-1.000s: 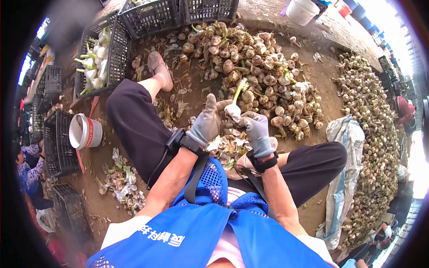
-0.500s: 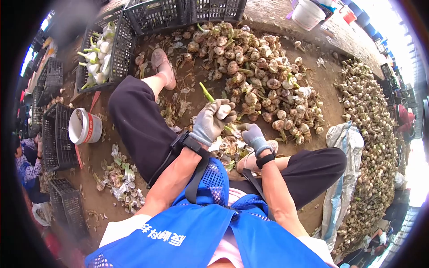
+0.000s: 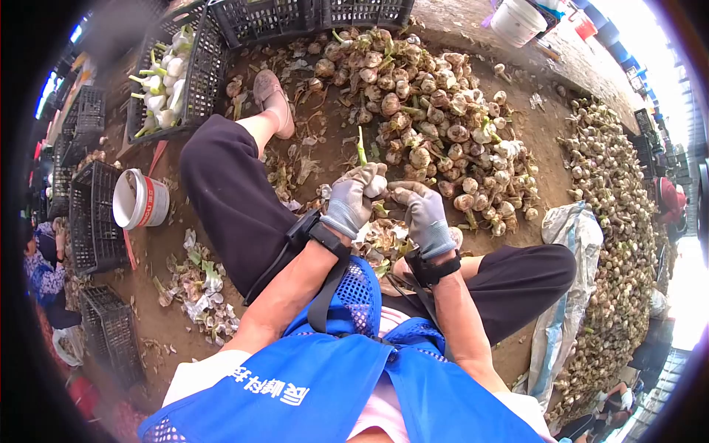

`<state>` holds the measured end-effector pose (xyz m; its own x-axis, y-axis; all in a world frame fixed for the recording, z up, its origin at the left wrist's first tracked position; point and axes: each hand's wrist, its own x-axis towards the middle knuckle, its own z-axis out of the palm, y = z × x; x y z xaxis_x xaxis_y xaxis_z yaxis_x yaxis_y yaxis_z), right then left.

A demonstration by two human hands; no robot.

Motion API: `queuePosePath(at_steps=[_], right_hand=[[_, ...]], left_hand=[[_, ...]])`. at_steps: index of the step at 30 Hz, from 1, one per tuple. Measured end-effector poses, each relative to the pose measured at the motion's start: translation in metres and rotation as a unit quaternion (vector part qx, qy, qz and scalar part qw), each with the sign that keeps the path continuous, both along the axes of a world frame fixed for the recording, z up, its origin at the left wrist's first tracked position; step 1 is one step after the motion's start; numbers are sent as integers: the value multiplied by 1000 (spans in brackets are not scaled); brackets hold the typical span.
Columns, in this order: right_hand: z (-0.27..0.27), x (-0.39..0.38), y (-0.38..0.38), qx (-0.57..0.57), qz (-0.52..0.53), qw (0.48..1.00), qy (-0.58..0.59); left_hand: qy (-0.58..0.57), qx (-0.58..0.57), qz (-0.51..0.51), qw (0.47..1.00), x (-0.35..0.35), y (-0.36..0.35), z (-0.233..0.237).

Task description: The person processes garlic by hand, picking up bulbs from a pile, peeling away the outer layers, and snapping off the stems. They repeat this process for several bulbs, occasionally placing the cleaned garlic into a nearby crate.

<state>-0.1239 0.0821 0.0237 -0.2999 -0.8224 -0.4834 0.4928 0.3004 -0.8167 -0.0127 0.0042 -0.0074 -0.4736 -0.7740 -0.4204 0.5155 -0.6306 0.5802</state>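
Note:
A white garlic bulb [image 3: 375, 187] with a green stem pointing up sits in my left hand [image 3: 350, 198], whose gloved fingers are wrapped round it. Close beside the bulb, on its right, is my right hand [image 3: 424, 212], also gloved. Its fingers are curled together, and whatever is between them is hidden. Under both hands, loose garlic skins [image 3: 382, 240] lie on the ground between my legs. Just beyond my hands spreads a heap of unpeeled garlic [image 3: 450, 122], brown and dirty, with stems on many bulbs.
A black crate [image 3: 201, 88] of cleaned garlic stands at upper left, near a white bucket [image 3: 153, 203]. More peelings [image 3: 203, 295] lie left of my leg. A whitish sack [image 3: 565, 258] and a long garlic pile [image 3: 617, 251] are on the right. Another person [image 3: 46, 266] sits far left.
My right hand has turned and its fingers have come up close to the bulb. The bulb's stem, tilted left before, now stands more upright in my left hand.

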Motion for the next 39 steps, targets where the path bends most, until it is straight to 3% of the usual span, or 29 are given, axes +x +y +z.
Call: queuePosePath(at_steps=[1,3,6,11,13,21,27,29,31,33,37,39], right_hand=[[-5,-2,4,-13,-20,997,-70],[-7,-3,5,-9,-29,996,-85],[6,0,1,2,-32,999,37],[12,7,-2,36,6,992,118],[12,7,-2,22,-13,999,38],[2,1,0,-18,-13,1000,19],[-5,-1,-1,-48,-82,995,-37],[-2,-3,-2,-45,-100,994,-31],[-4,-3,-2,-60,-70,996,-14],[-2,1,0,-83,-57,994,-33],[-5,5,1,-114,-41,991,-64],[-10,3,1,-129,25,985,-110]], left_hand=[[4,9,1,1000,-2,-1,-1],[7,18,2,1000,-2,-3,-2],[56,55,-10,997,-1,-2,-4],[-52,-31,-23,998,0,0,2],[-53,-23,-4,998,-4,4,6],[92,39,2,995,-5,0,-17],[1,24,15,1000,-2,0,14],[-34,-33,-126,991,6,-1,34],[36,-37,-165,985,3,2,28],[7,13,-138,990,2,7,32],[-23,-1,-111,993,3,6,29],[-48,-93,-134,985,5,4,32]])
